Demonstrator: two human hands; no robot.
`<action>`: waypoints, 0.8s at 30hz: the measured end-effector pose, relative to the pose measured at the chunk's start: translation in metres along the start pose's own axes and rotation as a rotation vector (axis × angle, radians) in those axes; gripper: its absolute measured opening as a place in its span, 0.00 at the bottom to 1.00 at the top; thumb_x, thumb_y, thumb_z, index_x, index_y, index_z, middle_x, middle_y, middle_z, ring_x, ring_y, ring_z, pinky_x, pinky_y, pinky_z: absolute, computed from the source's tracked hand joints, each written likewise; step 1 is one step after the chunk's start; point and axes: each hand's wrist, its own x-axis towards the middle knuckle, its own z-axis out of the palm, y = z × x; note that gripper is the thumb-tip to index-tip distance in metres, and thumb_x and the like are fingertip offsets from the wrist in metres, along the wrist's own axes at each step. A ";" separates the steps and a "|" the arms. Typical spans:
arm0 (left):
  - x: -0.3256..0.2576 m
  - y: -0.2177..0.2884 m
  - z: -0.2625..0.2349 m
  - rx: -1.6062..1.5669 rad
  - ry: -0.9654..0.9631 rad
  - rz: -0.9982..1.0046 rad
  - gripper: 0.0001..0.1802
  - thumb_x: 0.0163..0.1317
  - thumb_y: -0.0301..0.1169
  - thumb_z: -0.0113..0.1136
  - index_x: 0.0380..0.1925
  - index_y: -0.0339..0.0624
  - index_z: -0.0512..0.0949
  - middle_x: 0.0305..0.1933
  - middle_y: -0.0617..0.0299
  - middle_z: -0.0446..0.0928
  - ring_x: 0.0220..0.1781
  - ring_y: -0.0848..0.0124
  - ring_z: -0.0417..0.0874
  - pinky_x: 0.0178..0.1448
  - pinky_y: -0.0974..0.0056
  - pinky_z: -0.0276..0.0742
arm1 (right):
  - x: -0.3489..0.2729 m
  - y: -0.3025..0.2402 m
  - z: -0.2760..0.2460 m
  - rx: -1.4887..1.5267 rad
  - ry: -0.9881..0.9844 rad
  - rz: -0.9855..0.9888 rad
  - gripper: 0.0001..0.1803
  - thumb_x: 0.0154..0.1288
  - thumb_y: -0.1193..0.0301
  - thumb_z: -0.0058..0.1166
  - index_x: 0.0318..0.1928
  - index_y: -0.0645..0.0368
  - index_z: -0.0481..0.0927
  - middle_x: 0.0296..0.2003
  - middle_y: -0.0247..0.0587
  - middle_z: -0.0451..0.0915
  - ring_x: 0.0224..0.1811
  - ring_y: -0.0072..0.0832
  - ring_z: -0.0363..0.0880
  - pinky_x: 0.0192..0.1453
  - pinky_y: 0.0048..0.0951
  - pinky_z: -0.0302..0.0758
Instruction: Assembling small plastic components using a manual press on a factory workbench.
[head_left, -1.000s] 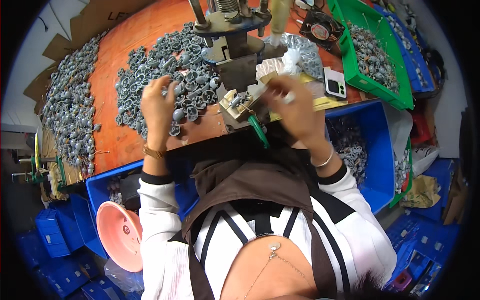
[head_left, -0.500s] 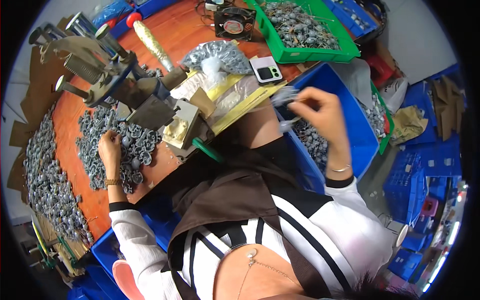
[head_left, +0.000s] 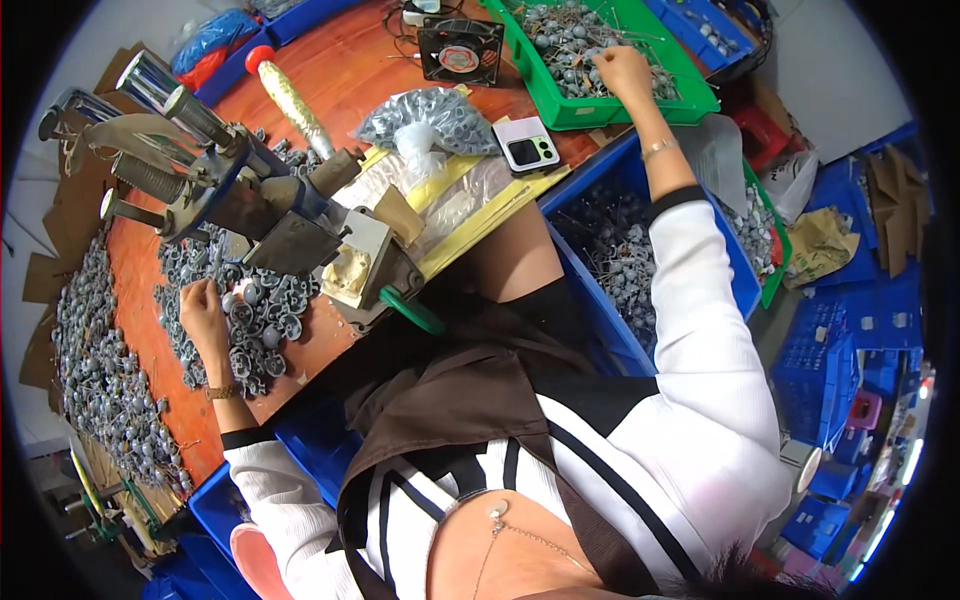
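Over a heap of grey ring-shaped plastic parts [head_left: 255,330] on the left of the table, my left hand [head_left: 205,318] has its fingers pinched together; what they hold, if anything, is hidden. My right hand [head_left: 625,75] reaches far into the green tray [head_left: 575,112], fingertips closed among small grey balls with wire leads [head_left: 580,40]. Whatever sits between those fingertips is too small to make out. Between my hands stands a bench press [head_left: 240,190] with a red-knobbed handle [head_left: 290,100] and a metal block [head_left: 365,255] at its base.
Beside my right forearm is a blue bin [head_left: 735,275] holding more grey wired balls. A phone [head_left: 526,145], a bag of grey parts [head_left: 430,120] and a small fan [head_left: 460,52] lie beyond the press. Another large heap of wired balls [head_left: 110,370] lines the table's left edge.
My right hand has gone from above the blue bin, where blurred grey pieces were by its fingers, out to the green tray. My left hand has shifted slightly left and nearer.
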 end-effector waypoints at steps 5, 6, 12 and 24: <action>-0.021 0.052 -0.008 -0.495 -0.011 -0.163 0.07 0.63 0.27 0.60 0.38 0.34 0.80 0.34 0.65 0.80 0.33 0.80 0.78 0.40 0.75 0.75 | 0.048 0.035 0.037 -0.284 -0.366 0.197 0.25 0.53 0.52 0.61 0.44 0.58 0.83 0.42 0.52 0.82 0.46 0.47 0.81 0.51 0.43 0.77; -0.025 0.070 0.003 -0.621 -0.064 -0.162 0.07 0.63 0.26 0.60 0.40 0.35 0.80 0.35 0.64 0.80 0.34 0.79 0.78 0.40 0.74 0.76 | 0.060 0.057 0.041 -0.268 -0.377 0.188 0.23 0.54 0.53 0.61 0.44 0.56 0.83 0.40 0.50 0.83 0.46 0.46 0.81 0.50 0.42 0.77; -0.087 0.146 0.053 -0.581 -0.137 0.047 0.16 0.50 0.23 0.71 0.39 0.31 0.79 0.34 0.61 0.73 0.38 0.71 0.73 0.44 0.70 0.70 | 0.104 0.052 -0.031 0.210 0.401 -0.130 0.16 0.65 0.61 0.53 0.40 0.64 0.78 0.30 0.38 0.80 0.30 0.20 0.76 0.36 0.24 0.72; -0.079 0.155 0.061 -0.636 -0.267 0.027 0.14 0.50 0.29 0.69 0.33 0.32 0.78 0.35 0.53 0.76 0.46 0.58 0.73 0.49 0.61 0.70 | 0.083 -0.012 -0.067 1.248 0.263 -0.033 0.14 0.70 0.71 0.46 0.39 0.70 0.80 0.47 0.56 0.79 0.48 0.38 0.80 0.53 0.32 0.77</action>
